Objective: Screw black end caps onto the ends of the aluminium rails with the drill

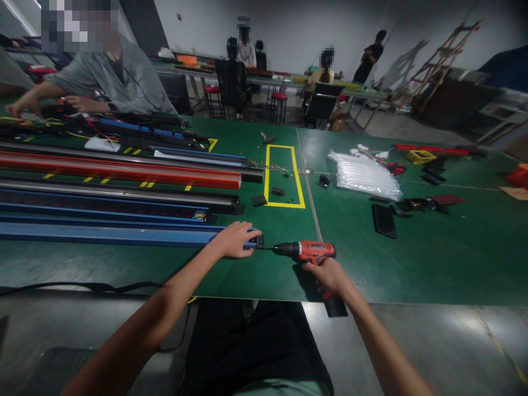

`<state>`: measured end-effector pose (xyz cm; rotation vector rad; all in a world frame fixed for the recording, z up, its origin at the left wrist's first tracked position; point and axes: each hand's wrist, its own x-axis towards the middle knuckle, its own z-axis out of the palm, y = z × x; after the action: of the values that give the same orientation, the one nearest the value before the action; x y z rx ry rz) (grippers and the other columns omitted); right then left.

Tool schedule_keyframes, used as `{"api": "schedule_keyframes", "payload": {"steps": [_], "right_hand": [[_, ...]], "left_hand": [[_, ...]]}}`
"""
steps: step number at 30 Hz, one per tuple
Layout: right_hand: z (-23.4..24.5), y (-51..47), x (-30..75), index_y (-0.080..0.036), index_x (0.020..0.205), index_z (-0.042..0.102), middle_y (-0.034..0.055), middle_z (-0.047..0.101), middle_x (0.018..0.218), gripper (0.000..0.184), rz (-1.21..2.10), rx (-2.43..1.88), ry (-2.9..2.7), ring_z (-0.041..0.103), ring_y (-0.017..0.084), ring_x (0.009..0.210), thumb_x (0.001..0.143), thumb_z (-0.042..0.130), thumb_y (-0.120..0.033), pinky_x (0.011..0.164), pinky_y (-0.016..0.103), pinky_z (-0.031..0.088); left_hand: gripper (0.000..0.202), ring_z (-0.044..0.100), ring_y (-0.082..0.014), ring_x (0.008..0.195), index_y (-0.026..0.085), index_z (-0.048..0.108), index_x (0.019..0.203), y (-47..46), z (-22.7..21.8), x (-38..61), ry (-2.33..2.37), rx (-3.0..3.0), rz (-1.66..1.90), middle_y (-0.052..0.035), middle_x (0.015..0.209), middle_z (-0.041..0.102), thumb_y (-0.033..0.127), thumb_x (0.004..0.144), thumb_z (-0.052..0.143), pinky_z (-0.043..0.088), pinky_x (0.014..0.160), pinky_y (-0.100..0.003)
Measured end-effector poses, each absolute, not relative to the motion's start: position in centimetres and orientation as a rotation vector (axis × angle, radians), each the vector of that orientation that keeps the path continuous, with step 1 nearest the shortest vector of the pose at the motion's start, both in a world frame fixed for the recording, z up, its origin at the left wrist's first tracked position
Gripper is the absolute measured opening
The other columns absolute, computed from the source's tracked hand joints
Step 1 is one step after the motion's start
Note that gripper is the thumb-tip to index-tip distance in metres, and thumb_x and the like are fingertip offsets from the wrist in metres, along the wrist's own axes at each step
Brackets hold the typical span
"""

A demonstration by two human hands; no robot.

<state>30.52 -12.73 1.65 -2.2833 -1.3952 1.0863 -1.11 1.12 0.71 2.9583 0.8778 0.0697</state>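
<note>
My left hand [234, 240] lies closed over the right end of a long blue rail [103, 235] on the green table, next to the black cap [259, 241] at the rail's end. My right hand [328, 273] grips the handle of a red and black cordless drill [307, 251]. The drill points left, and its bit touches the black end cap.
More long rails, blue [94, 203], black [124, 190] and red [124, 170], lie side by side to the left. A yellow taped rectangle [267, 176] holds small parts. A bag of white tubes [365, 176] and black pieces [384, 220] lie to the right. A person in grey [115, 77] works at far left; others sit behind.
</note>
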Motion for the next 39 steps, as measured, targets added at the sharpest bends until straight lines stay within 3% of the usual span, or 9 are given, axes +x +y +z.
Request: {"api": "schedule_keyframes", "payload": {"steps": [39], "right_hand": [[1.61, -12.75, 30.67, -0.017, 0.068, 0.065, 0.0044, 0.068, 0.058, 0.029, 1.095, -2.279, -1.409, 0.064, 0.017, 0.053, 0.079, 0.068, -0.044, 0.050, 0.024, 0.043]], "left_hand": [[0.051, 0.059, -0.0282, 0.099, 0.025, 0.056, 0.132, 1.24, 0.42, -1.16, 0.875, 2.977, 0.063, -0.0106, 0.109, 0.059, 0.046, 0.085, 0.059, 0.043, 0.083, -0.038]]}}
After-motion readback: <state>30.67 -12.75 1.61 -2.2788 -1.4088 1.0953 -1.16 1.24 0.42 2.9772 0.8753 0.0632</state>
